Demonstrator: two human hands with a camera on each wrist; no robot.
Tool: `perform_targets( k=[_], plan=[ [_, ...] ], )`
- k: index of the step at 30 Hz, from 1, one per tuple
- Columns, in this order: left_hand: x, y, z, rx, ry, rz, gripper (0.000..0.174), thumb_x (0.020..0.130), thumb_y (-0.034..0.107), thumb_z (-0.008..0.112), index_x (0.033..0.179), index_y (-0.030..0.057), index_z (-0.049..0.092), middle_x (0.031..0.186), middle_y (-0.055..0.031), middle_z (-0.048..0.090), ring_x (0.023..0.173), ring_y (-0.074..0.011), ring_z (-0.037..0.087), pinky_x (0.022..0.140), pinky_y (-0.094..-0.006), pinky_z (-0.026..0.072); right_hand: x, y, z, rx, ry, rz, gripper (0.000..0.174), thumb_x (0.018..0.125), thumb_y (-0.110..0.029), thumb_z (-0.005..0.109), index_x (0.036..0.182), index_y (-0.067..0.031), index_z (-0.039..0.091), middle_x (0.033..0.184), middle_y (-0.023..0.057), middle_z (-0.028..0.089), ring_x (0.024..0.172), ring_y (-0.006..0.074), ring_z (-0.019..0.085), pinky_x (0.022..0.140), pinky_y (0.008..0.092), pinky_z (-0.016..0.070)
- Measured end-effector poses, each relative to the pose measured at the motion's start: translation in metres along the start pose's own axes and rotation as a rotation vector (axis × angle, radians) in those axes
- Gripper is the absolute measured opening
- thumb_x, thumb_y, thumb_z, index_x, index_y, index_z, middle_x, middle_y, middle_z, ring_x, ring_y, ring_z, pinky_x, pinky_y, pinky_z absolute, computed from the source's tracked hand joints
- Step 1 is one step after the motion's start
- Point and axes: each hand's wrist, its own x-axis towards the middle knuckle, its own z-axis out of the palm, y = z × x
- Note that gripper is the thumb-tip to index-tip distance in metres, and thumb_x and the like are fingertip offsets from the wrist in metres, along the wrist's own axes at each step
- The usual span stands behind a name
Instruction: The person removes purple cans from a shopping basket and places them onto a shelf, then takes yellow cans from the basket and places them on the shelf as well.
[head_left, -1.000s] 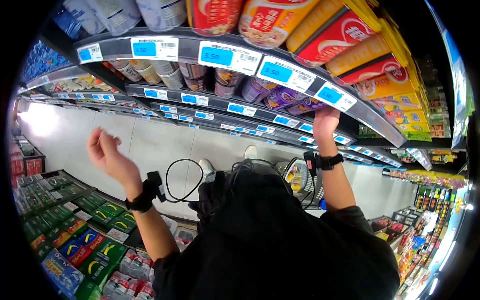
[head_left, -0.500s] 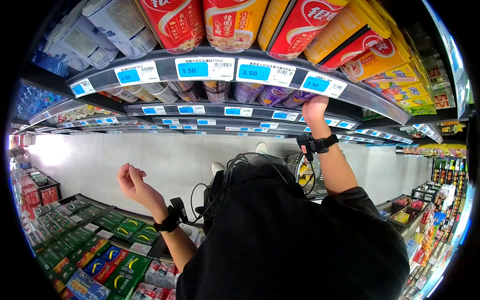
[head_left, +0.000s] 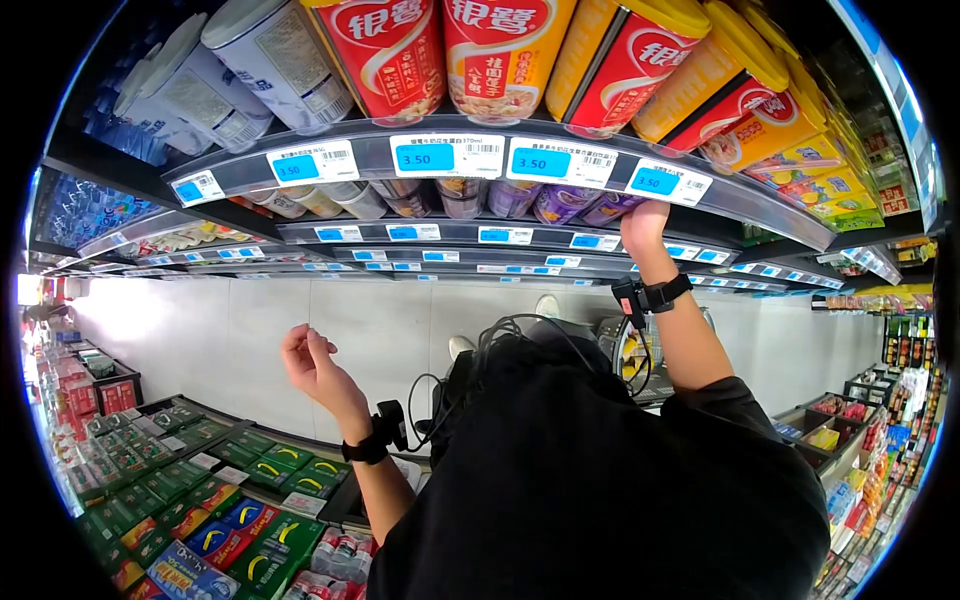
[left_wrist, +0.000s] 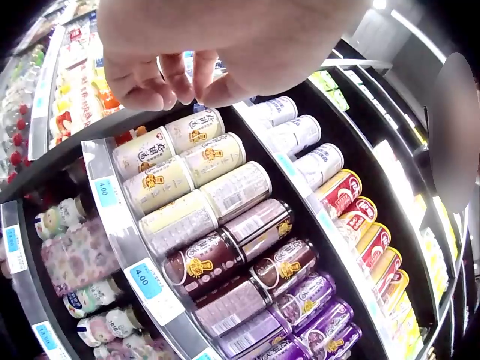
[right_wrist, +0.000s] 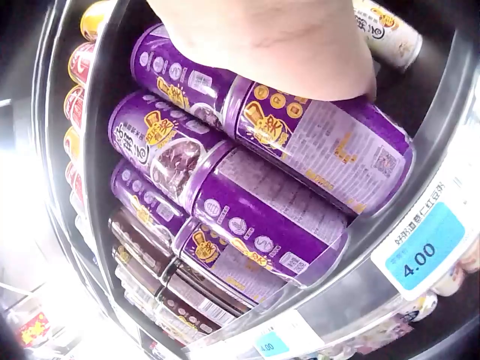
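Note:
My right hand (head_left: 645, 232) reaches under the upper shelf edge to the end of a row of purple cans (head_left: 562, 204). Up close in the right wrist view, the hand (right_wrist: 277, 45) lies over the uppermost purple can (right_wrist: 322, 154), its fingers out of sight behind the palm; I cannot tell whether they grip the can. More purple cans lie stacked in pairs beneath. Away from the shelf, over the aisle, my left hand (head_left: 325, 372) hangs with loosely curled fingers and holds nothing. The left wrist view shows its bent fingers in front of the shelves.
Red and yellow cans (head_left: 390, 65) line the shelf above, behind a price-tag rail (head_left: 450, 157). Brown cans (left_wrist: 202, 262) lie beside the purple ones. A shopping basket (head_left: 640, 365) stands by my legs, and green boxes (head_left: 285, 540) fill a display behind me.
The head view has shifted, showing more of the upper shelf. My left hand has moved right and lower in the picture, while my right hand stays at the purple cans.

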Motion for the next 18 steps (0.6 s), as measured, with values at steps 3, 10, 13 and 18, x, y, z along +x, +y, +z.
perform_targets(
  k=[3,10,13,18],
  plan=[
    [0.000,-0.002,-0.001,0.000,-0.010,-0.017,0.008,0.091,0.008,0.053,0.097,0.0021,0.055,0.074,0.0002,0.048,0.065,-0.0074,0.044,0.060,-0.0218,0.0374,-0.003,-0.002,0.005,0.043,0.014,-0.002,0.037,0.099,-0.031,0.040,0.124,-0.0075,0.050,0.123,0.0045,0.055,0.112,0.0194,0.052,0.098,0.0354,0.0390],
    [-0.001,-0.003,-0.002,-0.002,-0.053,-0.020,0.010,0.092,0.007,0.053,0.100,0.0023,0.055,0.081,-0.0011,0.050,0.067,-0.0078,0.044,0.061,-0.0215,0.0382,-0.003,0.000,0.011,0.060,0.030,0.026,0.038,0.099,-0.034,0.040,0.126,-0.0085,0.049,0.123,0.0038,0.055,0.114,0.0181,0.051,0.099,0.0345,0.0384],
    [0.000,-0.004,-0.004,0.002,-0.060,-0.021,0.010,0.092,0.007,0.053,0.100,0.0024,0.055,0.082,-0.0012,0.050,0.067,-0.0079,0.044,0.061,-0.0215,0.0382,-0.004,0.001,0.013,0.050,0.013,0.024,0.038,0.099,-0.033,0.040,0.126,-0.0084,0.049,0.123,0.0035,0.055,0.113,0.0178,0.051,0.098,0.0343,0.0386],
    [-0.001,0.000,0.001,-0.006,-0.034,-0.012,0.008,0.092,0.008,0.054,0.097,0.0030,0.056,0.074,0.0006,0.048,0.066,-0.0070,0.043,0.060,-0.0214,0.0370,-0.006,-0.001,0.017,0.017,0.034,0.037,0.043,0.099,-0.037,0.035,0.129,-0.0091,0.047,0.130,0.0042,0.051,0.120,0.0196,0.046,0.103,0.0351,0.0339]
  ],
)
